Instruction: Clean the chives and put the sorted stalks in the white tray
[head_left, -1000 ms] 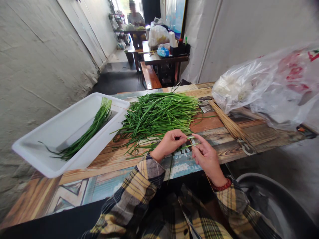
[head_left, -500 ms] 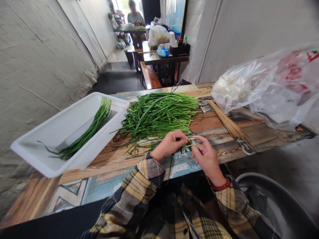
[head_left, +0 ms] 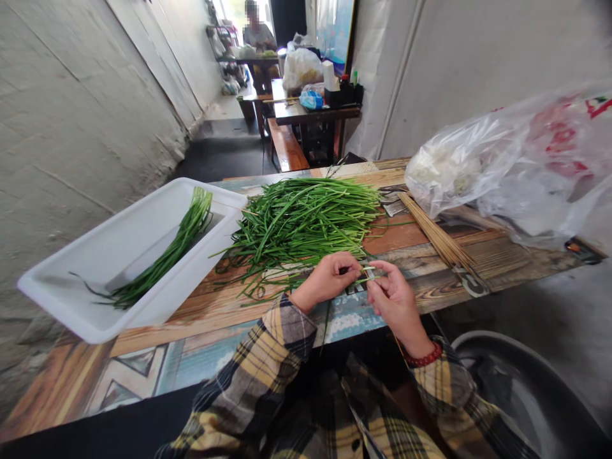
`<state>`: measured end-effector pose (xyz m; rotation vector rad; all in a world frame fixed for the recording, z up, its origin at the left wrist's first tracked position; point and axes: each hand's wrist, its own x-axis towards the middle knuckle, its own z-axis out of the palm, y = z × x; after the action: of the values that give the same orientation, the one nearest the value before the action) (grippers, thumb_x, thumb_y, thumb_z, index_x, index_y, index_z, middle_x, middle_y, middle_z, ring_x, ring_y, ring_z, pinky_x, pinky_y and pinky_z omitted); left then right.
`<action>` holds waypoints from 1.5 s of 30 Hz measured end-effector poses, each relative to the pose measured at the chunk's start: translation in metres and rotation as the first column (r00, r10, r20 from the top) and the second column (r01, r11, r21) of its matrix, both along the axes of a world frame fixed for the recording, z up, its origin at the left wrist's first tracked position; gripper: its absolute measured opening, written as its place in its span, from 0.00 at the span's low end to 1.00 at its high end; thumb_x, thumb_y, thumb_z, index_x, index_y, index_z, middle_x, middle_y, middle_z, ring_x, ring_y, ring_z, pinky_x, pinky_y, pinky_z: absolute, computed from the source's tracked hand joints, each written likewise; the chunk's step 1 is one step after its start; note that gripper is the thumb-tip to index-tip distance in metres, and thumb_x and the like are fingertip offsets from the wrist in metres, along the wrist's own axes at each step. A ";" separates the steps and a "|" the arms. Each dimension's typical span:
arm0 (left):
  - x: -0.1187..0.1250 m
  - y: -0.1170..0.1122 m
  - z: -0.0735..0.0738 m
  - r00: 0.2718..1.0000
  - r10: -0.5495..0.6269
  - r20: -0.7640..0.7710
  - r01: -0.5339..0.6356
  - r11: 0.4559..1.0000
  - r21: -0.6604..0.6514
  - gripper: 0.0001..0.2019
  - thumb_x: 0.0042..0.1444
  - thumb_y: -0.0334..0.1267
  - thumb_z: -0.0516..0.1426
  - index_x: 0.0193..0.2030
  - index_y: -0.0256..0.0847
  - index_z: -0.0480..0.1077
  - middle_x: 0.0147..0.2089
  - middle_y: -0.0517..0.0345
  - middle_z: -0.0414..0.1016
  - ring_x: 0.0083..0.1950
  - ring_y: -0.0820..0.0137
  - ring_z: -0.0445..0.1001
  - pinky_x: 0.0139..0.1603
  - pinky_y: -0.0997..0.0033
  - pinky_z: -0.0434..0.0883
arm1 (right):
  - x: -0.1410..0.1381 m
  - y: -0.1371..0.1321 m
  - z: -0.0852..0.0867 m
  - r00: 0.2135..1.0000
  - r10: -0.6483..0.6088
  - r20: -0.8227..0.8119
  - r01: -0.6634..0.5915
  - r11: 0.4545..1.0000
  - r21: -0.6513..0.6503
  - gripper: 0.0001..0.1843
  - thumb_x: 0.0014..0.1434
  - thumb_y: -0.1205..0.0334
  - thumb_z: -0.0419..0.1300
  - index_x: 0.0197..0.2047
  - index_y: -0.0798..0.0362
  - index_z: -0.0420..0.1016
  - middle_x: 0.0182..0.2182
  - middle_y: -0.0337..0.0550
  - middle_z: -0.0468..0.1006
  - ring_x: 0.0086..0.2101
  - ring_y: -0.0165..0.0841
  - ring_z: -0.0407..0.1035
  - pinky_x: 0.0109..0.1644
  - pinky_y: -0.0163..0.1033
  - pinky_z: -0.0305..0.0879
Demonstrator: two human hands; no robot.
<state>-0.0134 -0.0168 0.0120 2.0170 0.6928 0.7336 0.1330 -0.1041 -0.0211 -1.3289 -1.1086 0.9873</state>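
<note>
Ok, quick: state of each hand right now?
Left hand: closed, pinching a garlic chive stalk.
Right hand: fingers partly curled at the stalk's end; firm grip cannot be told.

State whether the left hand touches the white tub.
Apart. The head view shows a stretch of patterned tabletop between the left hand and the white tub.
</note>
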 end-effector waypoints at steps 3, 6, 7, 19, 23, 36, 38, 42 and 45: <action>0.000 0.000 -0.001 1.000 0.027 0.003 -0.027 0.999 0.033 0.07 0.56 0.32 0.55 0.29 0.34 0.72 0.28 0.59 0.67 0.32 0.75 0.65 0.34 0.76 0.61 | 0.000 0.000 0.002 1.000 0.006 -0.010 -0.006 1.000 -0.003 0.21 0.58 0.56 0.58 0.54 0.50 0.62 0.18 0.31 0.68 0.12 0.24 0.57 0.15 0.31 0.53; 0.001 -0.001 -0.002 0.997 0.071 0.012 -0.072 0.997 0.043 0.06 0.56 0.31 0.55 0.32 0.34 0.74 0.29 0.58 0.70 0.33 0.74 0.67 0.36 0.75 0.62 | 0.000 0.001 0.003 1.000 0.001 -0.028 -0.001 1.000 -0.001 0.19 0.58 0.55 0.58 0.51 0.50 0.64 0.18 0.31 0.68 0.12 0.24 0.56 0.14 0.31 0.53; 0.001 -0.002 -0.002 0.996 0.087 0.013 -0.088 0.995 0.040 0.06 0.55 0.31 0.56 0.33 0.34 0.74 0.30 0.57 0.70 0.33 0.74 0.68 0.36 0.75 0.62 | 0.000 0.001 0.003 0.999 0.001 -0.032 -0.001 1.000 -0.002 0.18 0.58 0.55 0.58 0.50 0.49 0.64 0.18 0.31 0.68 0.12 0.24 0.56 0.14 0.30 0.52; 0.001 -0.002 -0.003 0.998 0.054 0.028 -0.056 0.996 0.065 0.07 0.56 0.32 0.55 0.29 0.35 0.73 0.28 0.58 0.70 0.32 0.74 0.68 0.35 0.75 0.63 | 0.000 0.002 -0.002 1.000 -0.016 -0.010 0.016 1.000 0.002 0.15 0.58 0.53 0.59 0.46 0.49 0.65 0.17 0.31 0.68 0.12 0.25 0.57 0.15 0.31 0.53; 0.003 -0.004 -0.004 1.000 -0.002 0.019 0.001 0.998 0.067 0.08 0.57 0.32 0.54 0.29 0.35 0.73 0.29 0.57 0.71 0.32 0.74 0.68 0.34 0.76 0.63 | 0.001 0.002 -0.004 1.000 -0.017 -0.024 0.017 1.000 -0.010 0.13 0.58 0.53 0.58 0.43 0.49 0.65 0.17 0.30 0.68 0.12 0.24 0.57 0.15 0.31 0.53; 0.006 -0.008 -0.007 0.994 0.102 -0.025 -0.100 0.993 0.066 0.06 0.54 0.32 0.57 0.38 0.37 0.75 0.36 0.55 0.77 0.38 0.71 0.73 0.41 0.73 0.68 | 0.000 0.002 -0.002 0.997 -0.004 -0.082 0.005 1.000 0.015 0.18 0.59 0.53 0.58 0.50 0.49 0.62 0.21 0.32 0.70 0.15 0.25 0.61 0.18 0.31 0.57; 0.006 -0.008 -0.008 0.987 0.160 -0.031 -0.157 0.984 0.087 0.06 0.56 0.32 0.56 0.37 0.37 0.74 0.35 0.56 0.77 0.37 0.71 0.73 0.41 0.73 0.68 | 0.001 0.002 -0.002 0.997 0.002 -0.082 -0.002 1.000 0.005 0.21 0.59 0.52 0.58 0.53 0.50 0.62 0.22 0.33 0.71 0.16 0.26 0.62 0.18 0.32 0.58; 0.006 -0.008 -0.009 0.988 0.155 -0.025 -0.150 0.978 0.144 0.06 0.57 0.32 0.55 0.38 0.37 0.74 0.35 0.55 0.76 0.37 0.71 0.73 0.40 0.73 0.67 | 0.001 0.002 -0.004 0.997 0.004 -0.071 -0.003 1.000 0.008 0.21 0.60 0.53 0.57 0.54 0.50 0.63 0.22 0.34 0.72 0.17 0.26 0.63 0.20 0.32 0.61; 0.006 -0.008 -0.009 0.991 0.130 -0.023 -0.124 0.977 0.171 0.07 0.57 0.32 0.55 0.39 0.37 0.75 0.34 0.55 0.75 0.37 0.71 0.72 0.39 0.73 0.67 | 0.001 0.001 -0.005 0.999 -0.008 -0.052 0.009 1.000 0.022 0.19 0.61 0.53 0.56 0.53 0.50 0.63 0.21 0.32 0.71 0.16 0.25 0.61 0.19 0.31 0.59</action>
<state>-0.0076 -0.0245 0.0026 2.1585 0.8083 0.8601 0.1338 -0.1031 -0.0261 -1.2829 -1.0709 0.9950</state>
